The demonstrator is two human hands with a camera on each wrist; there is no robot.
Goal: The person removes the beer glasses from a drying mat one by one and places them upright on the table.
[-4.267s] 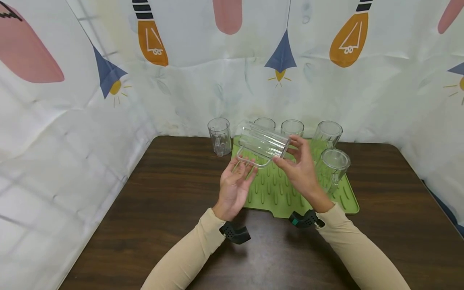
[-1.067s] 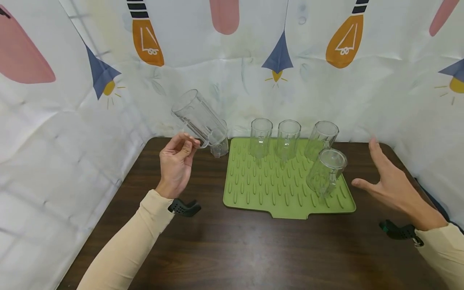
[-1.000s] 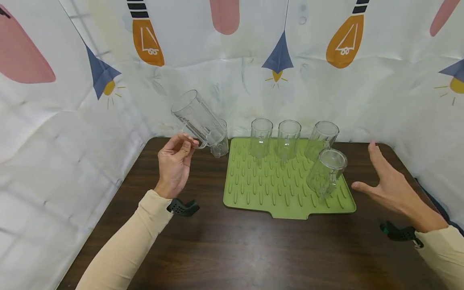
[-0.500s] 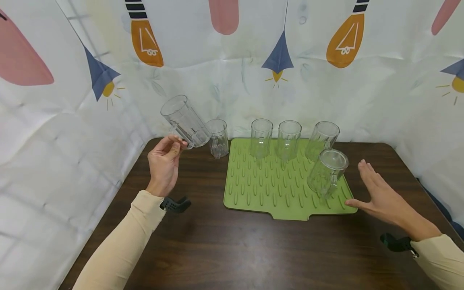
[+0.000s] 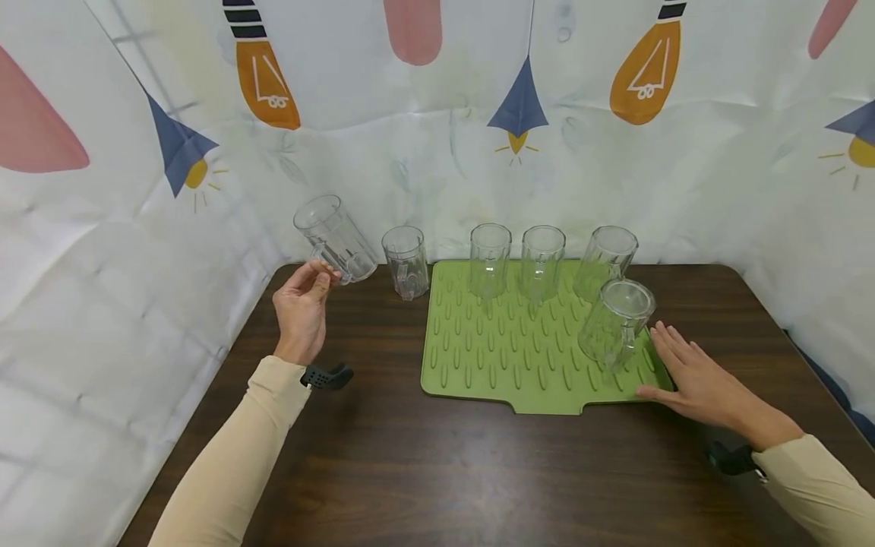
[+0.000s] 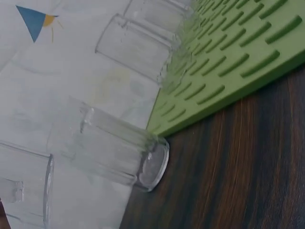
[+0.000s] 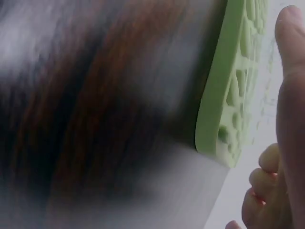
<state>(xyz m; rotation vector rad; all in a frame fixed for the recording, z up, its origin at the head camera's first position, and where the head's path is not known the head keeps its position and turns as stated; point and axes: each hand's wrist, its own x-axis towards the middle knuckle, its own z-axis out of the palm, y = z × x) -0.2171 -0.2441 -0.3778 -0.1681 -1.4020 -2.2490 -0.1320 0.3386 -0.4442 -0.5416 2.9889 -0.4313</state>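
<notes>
My left hand [image 5: 301, 315] pinches the handle of a clear glass mug [image 5: 335, 239] at the back left. The mug tilts, its rim up to the left and its base low over the table. Just right of it stands another clear mug [image 5: 406, 262], seen larger in the left wrist view. A green drying mat [image 5: 492, 365] bears several more clear mugs; the front right one [image 5: 615, 323] looks upside down. My right hand [image 5: 704, 387], fingers straight, is at the mat's front right corner; whether it touches the mat, I cannot tell.
A dark wooden table [image 5: 410, 471] lies under everything. Close behind its back edge hangs a printed white cloth [image 5: 437, 182], which also runs along the left side. Two mugs [image 5: 490, 262] [image 5: 543, 264] and a third mug [image 5: 607, 258] line the mat's back edge.
Earlier both hands held the mug; the right let go. The left hand has carried it left, then lower. My right hand went far right, then came down and inward to the mat's corner.
</notes>
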